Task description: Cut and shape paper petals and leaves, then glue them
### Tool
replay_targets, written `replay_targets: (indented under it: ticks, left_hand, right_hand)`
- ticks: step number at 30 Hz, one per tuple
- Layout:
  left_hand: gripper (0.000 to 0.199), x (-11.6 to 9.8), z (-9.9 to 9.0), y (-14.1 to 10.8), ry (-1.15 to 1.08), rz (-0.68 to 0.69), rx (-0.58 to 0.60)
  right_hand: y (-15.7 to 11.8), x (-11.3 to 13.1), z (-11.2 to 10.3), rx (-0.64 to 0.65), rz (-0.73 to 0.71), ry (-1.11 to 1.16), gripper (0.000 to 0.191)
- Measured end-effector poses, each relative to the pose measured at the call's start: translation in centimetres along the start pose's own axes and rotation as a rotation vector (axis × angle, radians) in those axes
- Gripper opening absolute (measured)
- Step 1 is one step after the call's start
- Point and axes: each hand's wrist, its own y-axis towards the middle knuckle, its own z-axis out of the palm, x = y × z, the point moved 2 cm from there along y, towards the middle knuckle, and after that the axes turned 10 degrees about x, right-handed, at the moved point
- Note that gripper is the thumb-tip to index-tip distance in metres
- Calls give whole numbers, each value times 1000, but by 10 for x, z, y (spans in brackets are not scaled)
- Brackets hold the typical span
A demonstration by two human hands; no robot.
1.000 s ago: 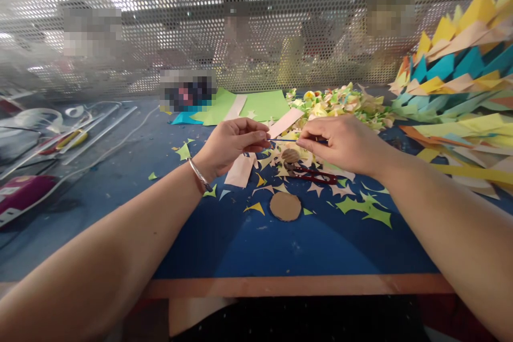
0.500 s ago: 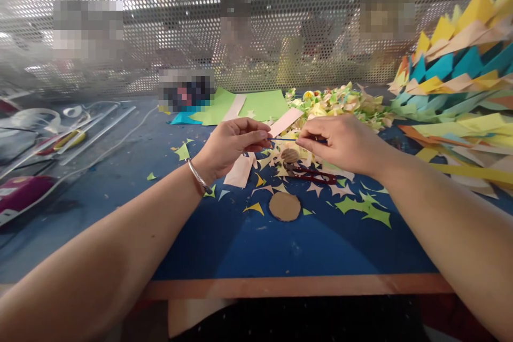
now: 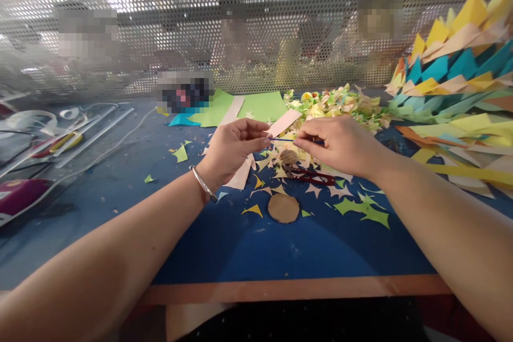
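My left hand (image 3: 240, 149), with a silver bangle at the wrist, pinches the lower end of a pale pink paper strip (image 3: 285, 122) that slants up to the right. A thin blue stick (image 3: 282, 140) runs from those fingertips to my right hand (image 3: 334, 141), whose thumb and fingers are closed on it. Both hands hover above the table, a short gap apart. Under them lie dark red-handled scissors (image 3: 315, 176) and a small round brownish piece (image 3: 288, 157). Nearer to me rests a cardboard disc (image 3: 284, 208).
Green paper sheets (image 3: 260, 106) and a heap of small cut paper pieces (image 3: 340, 104) lie behind the hands. Folded coloured paper (image 3: 452, 72) rises at the right. Cables, clear sticks and a purple object (image 3: 24, 196) occupy the left. A perforated metal screen (image 3: 264, 26) stands behind.
Both hands keep their grip at nearly the same spot. The whole view has shifted slightly; the left forearm sits a little lower. Nothing was let go.
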Motion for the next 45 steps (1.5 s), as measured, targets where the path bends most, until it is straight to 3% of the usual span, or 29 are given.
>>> replay_targets:
  ticks: [14, 23, 35, 42, 45]
  left_hand:
    - [19, -4, 8, -5, 52, 125, -221]
    - [26, -3, 10, -5, 47, 161, -311]
    - [20, -1, 10, -5, -46, 173, -390]
    - [19, -3, 4, -3, 38, 172, -433]
    - [17, -3, 3, -2, 29, 182, -437]
  right_hand:
    - [1, 12, 7, -8, 112, 162, 21]
    - [1, 22, 11, 43, 196, 328, 21]
    - [2, 30, 14, 46, 193, 464, 20]
    - [1, 23, 12, 28, 205, 296, 21]
    - [1, 20, 14, 138, 223, 127, 22]
